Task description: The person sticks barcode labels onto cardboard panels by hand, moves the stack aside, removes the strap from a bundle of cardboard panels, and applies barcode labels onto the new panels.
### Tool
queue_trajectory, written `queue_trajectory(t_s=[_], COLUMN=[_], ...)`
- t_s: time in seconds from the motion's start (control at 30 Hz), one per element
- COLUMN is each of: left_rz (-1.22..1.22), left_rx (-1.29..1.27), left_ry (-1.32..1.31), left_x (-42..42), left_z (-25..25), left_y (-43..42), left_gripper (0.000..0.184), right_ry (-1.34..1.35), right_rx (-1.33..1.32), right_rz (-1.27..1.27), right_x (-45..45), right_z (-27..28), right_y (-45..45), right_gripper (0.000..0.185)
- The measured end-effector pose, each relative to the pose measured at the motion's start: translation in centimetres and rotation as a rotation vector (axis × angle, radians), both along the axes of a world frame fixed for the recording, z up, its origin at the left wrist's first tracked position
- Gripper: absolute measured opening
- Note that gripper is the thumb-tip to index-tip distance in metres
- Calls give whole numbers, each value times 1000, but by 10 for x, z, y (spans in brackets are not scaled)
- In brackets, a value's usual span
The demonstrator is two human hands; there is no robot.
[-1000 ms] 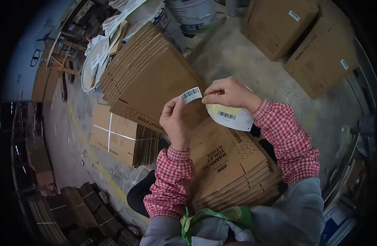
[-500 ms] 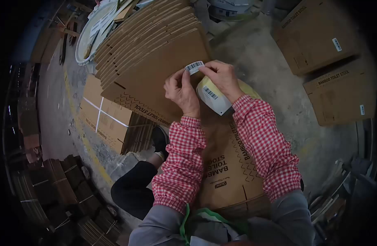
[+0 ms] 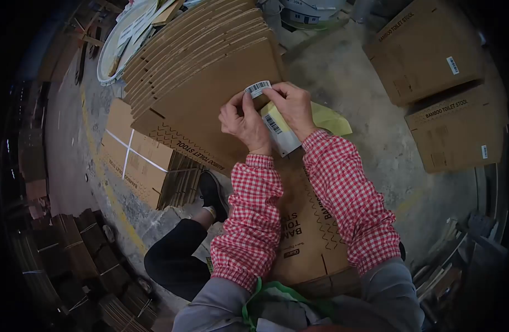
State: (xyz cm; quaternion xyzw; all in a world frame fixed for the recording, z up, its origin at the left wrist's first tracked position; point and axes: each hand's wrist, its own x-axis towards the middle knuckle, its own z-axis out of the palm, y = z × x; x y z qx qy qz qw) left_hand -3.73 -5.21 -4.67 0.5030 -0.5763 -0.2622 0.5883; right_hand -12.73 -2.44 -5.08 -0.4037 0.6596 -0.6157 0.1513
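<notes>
The grey, stained concrete floor point(image 3: 343, 66) has a worn yellow line point(image 3: 121, 213) running down its left side. Near the line lies a flat-carton bundle point(image 3: 134, 160) crossed by white strapping. Dark strapped cardboard bundles point(image 3: 77, 243) lie at lower left. At upper right sit two printed cartons point(image 3: 420, 55) bearing barcode labels point(image 3: 453, 65), beside each other. A black shoe point(image 3: 213, 193) rests near the strapped flat cartons.

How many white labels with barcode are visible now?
4 clearly visible: one label held by the left hand and right hand, one on the sheet by the right hand, one each on the upper box and lower box at right. Others may be hidden.
</notes>
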Motion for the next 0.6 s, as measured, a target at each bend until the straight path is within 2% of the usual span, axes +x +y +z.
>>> queue_trajectory(t_s=[0.13, 0.3, 0.37, 0.4, 0.43, 0.5, 0.53, 0.57, 0.6], left_rz=[20, 60, 105, 127, 129, 142, 155, 127, 127], left_rx=[-37, 43, -29, -68, -49, 37, 125, 235, 226], left_ry=[-35, -107, -278, -364, -422, -455, -489, -470, -474], left_x=[0, -3, -1, 1, 3, 14, 23, 34, 42], left_z=[-7, -1, 4, 4, 6, 12, 16, 18, 14], left_y=[-3, -3, -6, -9, -12, -13, -14, -14, -15], left_gripper=[9, 11, 16, 19, 23, 25, 26, 32, 32], right_ry=[-7, 70, 199, 251, 253, 194, 215, 214, 297], right_rx=[3, 35, 115, 158, 155, 531, 557, 547, 593], right_rz=[-16, -68, -118, -121, -124, -13, 12, 9, 46], right_x=[2, 6, 6, 2, -4, -21, -27, -31, -34], right_z=[0, 3, 5, 8, 11, 20, 20, 18, 21], right_y=[-1, -7, -10, -12, -9, -1, 1, 0, -1], right_gripper=[17, 19, 24, 38, 38, 50, 63, 63, 65])
